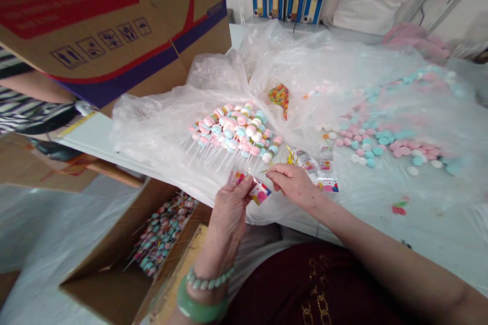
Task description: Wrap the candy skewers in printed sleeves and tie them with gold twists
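My left hand (pixel 233 202) is closed around a small clear plastic bag with a colourful dotted print (pixel 261 193); what the bag holds is mostly hidden by my fingers. To its right, my right hand (pixel 290 181) pinches a thin gold twist tie (pixel 268 170), which points toward the bag. A bunch of gold twist ties (pixel 292 155) lies just beyond my right fingers. Flat printed bags (pixel 327 163) rest beside it. Behind both hands is a pile of candy skewers (pixel 236 129) in pink, white and blue, their white sticks pointing toward me.
Clear plastic sheeting (pixel 152 127) covers the table. Loose pastel candies (pixel 366 144) are scattered at right, with a bag of orange gummies (pixel 279 96) farther back. A large carton (pixel 114 20) stands at left. Below the table edge, an open box (pixel 102 264) holds many skewers.
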Tool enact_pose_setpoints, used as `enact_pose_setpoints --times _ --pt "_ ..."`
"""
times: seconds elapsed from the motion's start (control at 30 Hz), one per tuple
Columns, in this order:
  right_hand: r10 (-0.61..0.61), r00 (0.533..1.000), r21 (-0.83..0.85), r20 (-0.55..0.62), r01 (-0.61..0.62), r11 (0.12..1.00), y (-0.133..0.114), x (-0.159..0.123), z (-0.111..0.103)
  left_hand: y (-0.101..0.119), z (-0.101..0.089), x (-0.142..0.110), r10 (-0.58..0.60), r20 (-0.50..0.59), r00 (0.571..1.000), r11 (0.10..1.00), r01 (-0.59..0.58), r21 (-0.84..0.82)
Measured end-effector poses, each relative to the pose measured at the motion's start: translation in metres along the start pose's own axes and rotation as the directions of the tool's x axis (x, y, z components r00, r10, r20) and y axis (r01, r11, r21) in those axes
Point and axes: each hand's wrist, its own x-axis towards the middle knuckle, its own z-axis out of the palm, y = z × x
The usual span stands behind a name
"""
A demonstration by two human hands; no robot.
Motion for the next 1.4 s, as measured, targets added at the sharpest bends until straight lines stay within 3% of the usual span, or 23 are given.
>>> enact_pose_setpoints --times 0.07,0.13,0.23,0.33,0.47,0.57,0.67,0.73,0.8,0.93,1.1,1.23,1.4 --pt "-0.095 0.995 -0.33 0.012 0.093 0.939 -0.004 0.014 0.012 0.01 -0.009 0.001 0.052 -0.063 0.997 0.998 -0.054 -0.037" --pt "-0.105 0.991 -0.571 0.078 0.131 0.811 -0.007 0.026 0.024 0.015 -0.013 0.002 0.044 -0.084 0.995 0.996 -0.051 -0.072" --pt "-0.021 0.992 -0.719 0.125 0.105 0.687 -0.009 0.037 0.036 0.015 -0.015 0.001 0.051 -0.09 0.995 0.995 -0.058 -0.077" --pt "0.016 0.999 -0.734 0.034 0.014 0.679 -0.008 0.036 0.034 0.011 -0.015 0.0 0.112 -0.117 0.987 0.991 -0.12 -0.063" --pt "0.074 0.975 -0.566 -0.211 -0.184 0.804 0.006 0.021 0.008 0.014 -0.016 0.0 0.106 -0.122 0.987 0.989 -0.117 -0.086" --pt "0.253 0.915 -0.163 -0.314 -0.314 0.935 0.025 0.011 -0.02 0.018 -0.016 0.001 0.015 -0.039 0.999 0.999 -0.017 -0.044" --pt "0.433 0.88 0.248 -0.198 -0.382 0.89 0.041 0.003 -0.044 0.02 -0.012 0.002 -0.07 -0.002 0.998 0.997 0.07 -0.043" --pt "0.432 0.893 0.406 -0.126 -0.352 0.844 0.048 -0.004 -0.056 0.02 -0.007 0.004 -0.116 -0.039 0.993 0.989 0.111 -0.102" --pt "0.398 0.909 0.501 -0.126 -0.288 0.816 0.051 -0.015 -0.062 0.021 -0.001 0.005 -0.176 -0.097 0.98 0.969 0.155 -0.194" --pt "0.29 0.937 0.586 -0.196 -0.125 0.8 0.052 -0.049 -0.061 0.024 0.013 0.007 -0.288 -0.167 0.943 0.916 0.22 -0.336" --pt "0.14 0.945 0.468 -0.295 0.015 0.884 0.043 -0.086 -0.049 0.027 0.034 0.009 -0.255 -0.187 0.949 0.902 0.163 -0.4" --pt "0.038 0.927 0.362 -0.372 0.107 0.926 0.037 -0.09 -0.047 0.026 0.053 0.008 -0.253 -0.123 0.959 0.896 0.185 -0.405" --pt "0.082 0.929 0.434 -0.362 0.09 0.897 0.045 -0.089 -0.05 0.021 0.06 0.006 -0.243 -0.151 0.958 0.916 0.175 -0.36"
